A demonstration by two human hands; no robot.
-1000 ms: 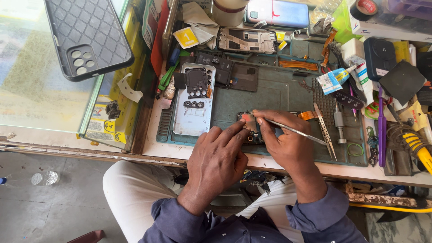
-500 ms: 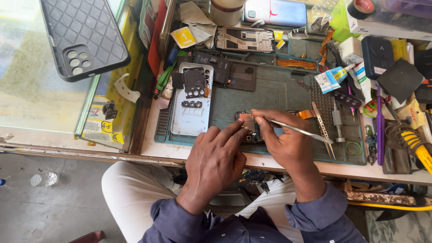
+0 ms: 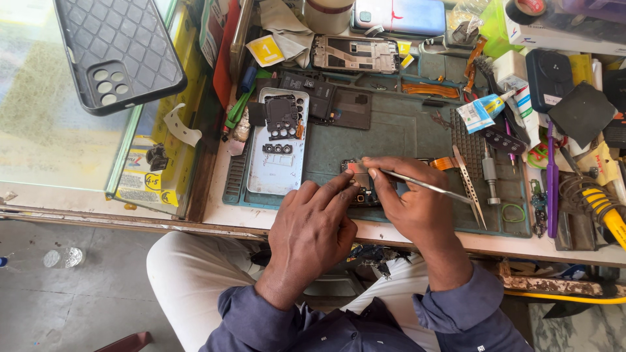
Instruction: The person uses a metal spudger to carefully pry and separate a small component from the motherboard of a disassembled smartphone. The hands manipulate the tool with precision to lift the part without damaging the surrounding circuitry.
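On the desk (image 3: 404, 238), a pale worktop w/ worn wooden front edge, lies a dull grey-green rubber mat (image 3: 391, 133), ribbed along its sides. Left of it is a glass counter top (image 3: 39, 124) w/ a black quilted phone case (image 3: 117, 49) lying on it, camera cut-outs toward the near end. Near mat's left side rests a white phone back cover (image 3: 277, 171), long axis running away from the person, w/ a dark camera bracket sitting on its far half. At the far edge lies a stripped phone frame (image 3: 355, 54), long axis across the desk, metal and glossy.

Left hand (image 3: 313, 231) and right hand (image 3: 411, 202) meet near the mat's front edge over a small dark circuit board (image 3: 360, 189), mostly hidden, touching both. Board lies just ahead of the left fingers (image 3: 339, 186), which are pressed together and curled down on it, pinning it. Right fingers (image 3: 378, 171) pinch a thin steel probe (image 3: 430, 187) like a pen: tip at the board's far-left corner, shaft running right and slightly toward the person. So the board sits left of the right hand, probe long axis roughly across the desk; left hand is nearer the board's body, right hand nearer its far end.

Right of the probe lie steel tweezers (image 3: 468, 186), shiny, angled, well apart from the hands, beside a short orange flex strip (image 3: 443, 163).
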